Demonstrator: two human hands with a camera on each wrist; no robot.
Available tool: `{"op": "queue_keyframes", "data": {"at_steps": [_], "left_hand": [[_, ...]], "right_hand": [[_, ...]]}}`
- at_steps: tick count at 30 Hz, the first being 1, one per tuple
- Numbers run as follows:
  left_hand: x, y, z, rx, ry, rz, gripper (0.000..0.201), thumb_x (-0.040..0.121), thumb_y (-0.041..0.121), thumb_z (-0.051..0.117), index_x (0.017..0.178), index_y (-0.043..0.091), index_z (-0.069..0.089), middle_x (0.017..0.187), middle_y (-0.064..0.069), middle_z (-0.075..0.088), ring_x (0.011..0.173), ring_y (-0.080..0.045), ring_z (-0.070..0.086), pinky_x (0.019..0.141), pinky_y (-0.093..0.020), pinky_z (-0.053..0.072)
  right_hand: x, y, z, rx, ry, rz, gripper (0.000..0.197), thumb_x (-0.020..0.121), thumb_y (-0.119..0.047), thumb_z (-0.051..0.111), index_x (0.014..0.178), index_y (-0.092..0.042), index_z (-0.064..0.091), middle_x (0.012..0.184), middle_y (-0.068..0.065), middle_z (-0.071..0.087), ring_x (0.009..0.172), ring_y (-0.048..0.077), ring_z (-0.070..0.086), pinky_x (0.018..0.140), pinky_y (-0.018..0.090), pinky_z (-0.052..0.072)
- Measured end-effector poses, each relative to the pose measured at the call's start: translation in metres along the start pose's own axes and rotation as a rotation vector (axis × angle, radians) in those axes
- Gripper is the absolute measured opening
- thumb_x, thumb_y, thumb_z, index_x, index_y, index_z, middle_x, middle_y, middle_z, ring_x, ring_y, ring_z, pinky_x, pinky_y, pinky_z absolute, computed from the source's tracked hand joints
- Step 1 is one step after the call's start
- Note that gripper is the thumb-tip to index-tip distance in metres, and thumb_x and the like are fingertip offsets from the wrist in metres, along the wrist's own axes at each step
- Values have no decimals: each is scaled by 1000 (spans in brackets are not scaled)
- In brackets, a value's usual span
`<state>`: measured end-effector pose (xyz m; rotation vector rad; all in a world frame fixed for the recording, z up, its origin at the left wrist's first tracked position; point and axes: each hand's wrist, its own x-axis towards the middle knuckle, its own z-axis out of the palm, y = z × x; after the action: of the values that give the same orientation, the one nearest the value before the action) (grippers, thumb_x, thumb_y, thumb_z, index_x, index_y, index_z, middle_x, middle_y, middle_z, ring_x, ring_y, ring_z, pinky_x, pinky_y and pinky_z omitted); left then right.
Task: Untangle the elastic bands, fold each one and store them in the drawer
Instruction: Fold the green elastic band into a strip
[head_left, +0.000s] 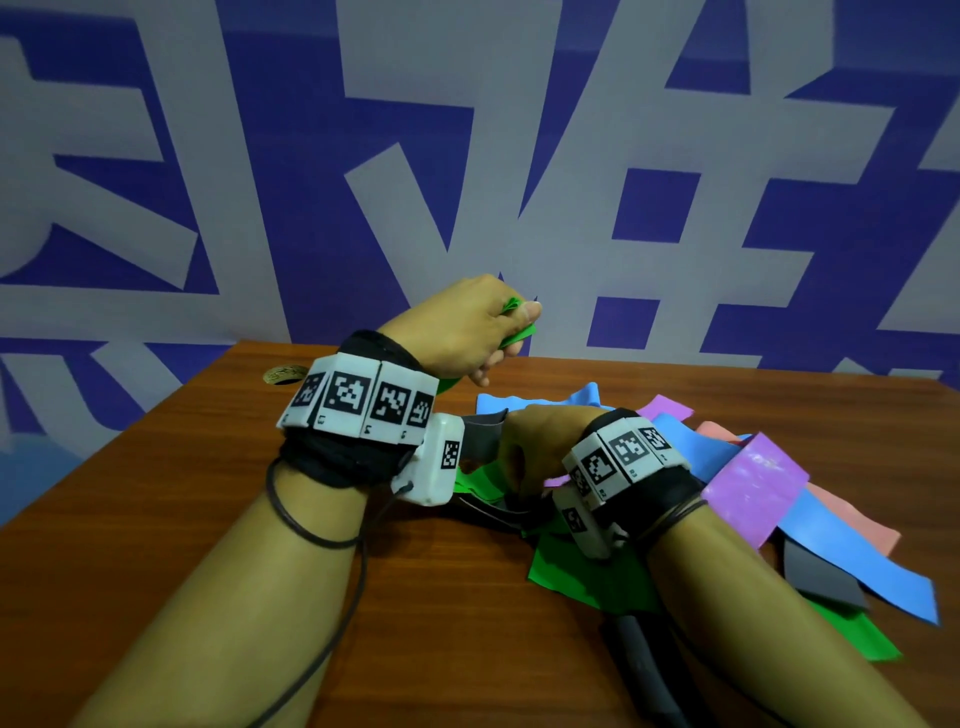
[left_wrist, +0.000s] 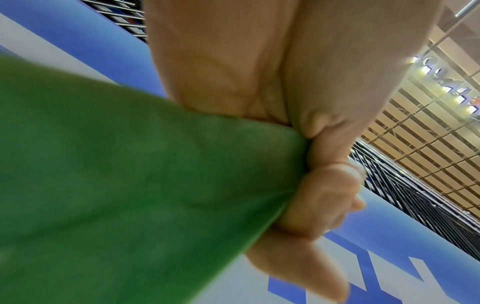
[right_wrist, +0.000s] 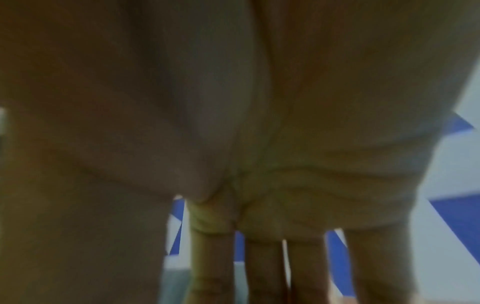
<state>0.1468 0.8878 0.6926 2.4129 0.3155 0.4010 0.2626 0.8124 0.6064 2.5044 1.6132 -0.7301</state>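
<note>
My left hand is raised above the far side of the table and grips one end of a green elastic band. In the left wrist view the curled fingers bunch the green band, which runs down taut. The rest of the green band lies under my right wrist. My right hand is low on the tangled pile beside a grey band. In the right wrist view its fingers look straight, with nothing visibly held. No drawer is in view.
Blue, purple, pink and grey bands overlap on the right of the wooden table. A round cable hole sits at the far left. A dark handle-like object lies near the front edge.
</note>
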Motion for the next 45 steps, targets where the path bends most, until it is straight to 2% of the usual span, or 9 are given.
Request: {"op": "queue_keyframes", "data": {"at_steps": [3, 9, 15, 20, 23, 27, 32, 38, 45], "left_hand": [[0, -1, -2, -15, 9, -3, 47, 106, 36, 35, 73, 8, 53, 55, -4, 47, 51, -15, 48, 50, -19, 50], [0, -2, -3, -2, 19, 7, 46, 107, 36, 35, 75, 8, 54, 55, -4, 48, 52, -17, 49, 50, -18, 49], [1, -3, -2, 11, 24, 3, 47, 106, 37, 36, 73, 9, 54, 54, -2, 49, 51, -14, 49, 51, -19, 50], [0, -2, -1, 5, 13, 7, 47, 107, 36, 36, 75, 7, 54, 56, -6, 49, 53, -18, 49, 52, -21, 50], [0, -2, 0, 5, 6, 8, 47, 106, 36, 36, 73, 8, 54, 56, -5, 50, 52, -18, 50, 54, -23, 52], [1, -3, 1, 11, -2, 6, 47, 106, 37, 37, 73, 7, 54, 55, -6, 50, 52, -18, 49, 58, -28, 54], [3, -3, 3, 33, -12, 2, 47, 106, 36, 38, 70, 10, 53, 51, -1, 48, 43, -10, 46, 54, -24, 53], [3, -3, 4, 29, -29, 3, 46, 106, 35, 38, 70, 10, 52, 50, 1, 48, 42, -9, 45, 56, -27, 53], [1, -3, 2, 10, -25, -1, 47, 106, 37, 36, 72, 9, 53, 55, -4, 49, 46, -13, 47, 56, -25, 53]], "right_hand": [[-7, 7, -10, -42, 86, -73, 7, 86, -19, 71, 89, -20, 66, 87, 3, 69, 75, 18, 66, 65, 27, 53], [-3, 13, -16, -1, 417, -81, 22, 85, -23, 75, 95, -22, 56, 105, 4, 63, 93, 23, 60, 76, 33, 48], [-23, 12, -24, 159, 232, -52, 23, 92, -31, 67, 88, -10, 62, 76, 8, 74, 68, 21, 71, 67, 32, 59], [-31, 2, -19, 322, -56, -221, 14, 90, -19, 71, 86, -5, 67, 85, 14, 76, 82, 25, 74, 88, 44, 58], [-23, 4, -20, 211, -2, -268, 2, 85, -15, 74, 84, -15, 76, 88, 3, 77, 90, 25, 72, 92, 47, 55], [-18, 4, -20, 82, 79, -235, 15, 82, -11, 76, 92, -21, 80, 87, -10, 75, 78, 5, 66, 83, 31, 57], [-9, 3, -9, -14, 28, -128, 30, 86, -13, 73, 114, -4, 71, 110, 5, 71, 70, 11, 56, 59, 15, 44], [1, -3, -7, -182, -31, -111, 22, 81, -9, 78, 103, -6, 77, 69, -6, 62, 63, 4, 55, 59, 16, 44], [-6, -2, -7, -152, -30, -119, 25, 80, -20, 80, 103, -13, 75, 80, -1, 69, 68, 4, 60, 60, 16, 48]]}}
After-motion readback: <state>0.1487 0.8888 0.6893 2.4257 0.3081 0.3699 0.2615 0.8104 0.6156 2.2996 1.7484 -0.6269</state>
